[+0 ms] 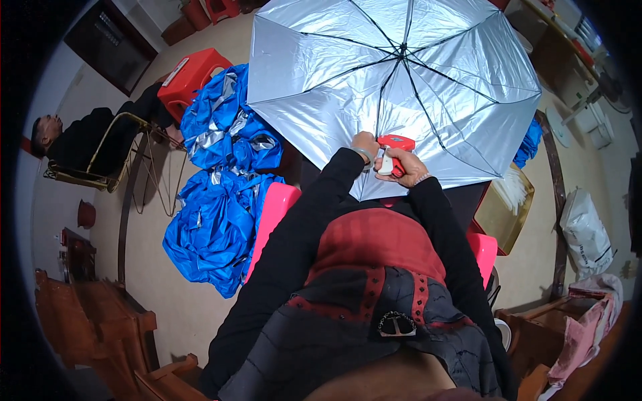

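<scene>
An open umbrella [461, 80] with a silver inner lining and black ribs lies spread out in front of me, its underside facing up. My left hand [364, 145] is closed at the near part of the canopy, beside the end of a rib, and seems to grip the umbrella there; its fingertips are hidden. My right hand [409, 168] is wrapped round a red and white hand-held tool [397, 142] shaped like a trigger gun. The tool's front end is over the silver cloth, just right of my left hand.
Heaped blue umbrella cloth [214, 227] lies at my left, near a red plastic stool [190, 77]. A person [93, 140] reclines on a chair further left. On the right stand a box of white strips [511, 194] and a white sack [585, 230]. Wooden furniture [100, 321] is at lower left.
</scene>
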Tool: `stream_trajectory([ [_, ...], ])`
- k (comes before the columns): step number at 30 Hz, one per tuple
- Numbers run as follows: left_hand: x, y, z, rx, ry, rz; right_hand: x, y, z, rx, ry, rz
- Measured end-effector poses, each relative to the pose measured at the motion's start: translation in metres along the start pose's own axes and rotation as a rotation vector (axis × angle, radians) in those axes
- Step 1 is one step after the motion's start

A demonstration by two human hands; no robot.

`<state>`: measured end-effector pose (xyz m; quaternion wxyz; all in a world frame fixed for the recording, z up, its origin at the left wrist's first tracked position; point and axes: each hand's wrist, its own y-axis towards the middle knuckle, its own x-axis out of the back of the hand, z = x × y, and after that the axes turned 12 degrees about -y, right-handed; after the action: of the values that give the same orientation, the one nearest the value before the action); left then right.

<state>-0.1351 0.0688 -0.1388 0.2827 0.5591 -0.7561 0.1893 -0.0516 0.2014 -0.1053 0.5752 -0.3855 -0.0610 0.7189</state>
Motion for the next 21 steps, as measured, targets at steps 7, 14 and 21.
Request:
stream_trajectory([
  [7,0.002,0.000,-0.001,0.003,0.033,0.018,0.004,0.006,-0.004,0.032,0.000,-0.027],
  [14,0.003,-0.003,0.000,0.042,-0.036,0.040,0.002,0.004,-0.007,0.021,0.021,-0.014],
  [21,-0.001,0.010,0.018,0.039,-0.064,0.053,0.001,0.008,-0.001,0.036,0.015,0.031],
])
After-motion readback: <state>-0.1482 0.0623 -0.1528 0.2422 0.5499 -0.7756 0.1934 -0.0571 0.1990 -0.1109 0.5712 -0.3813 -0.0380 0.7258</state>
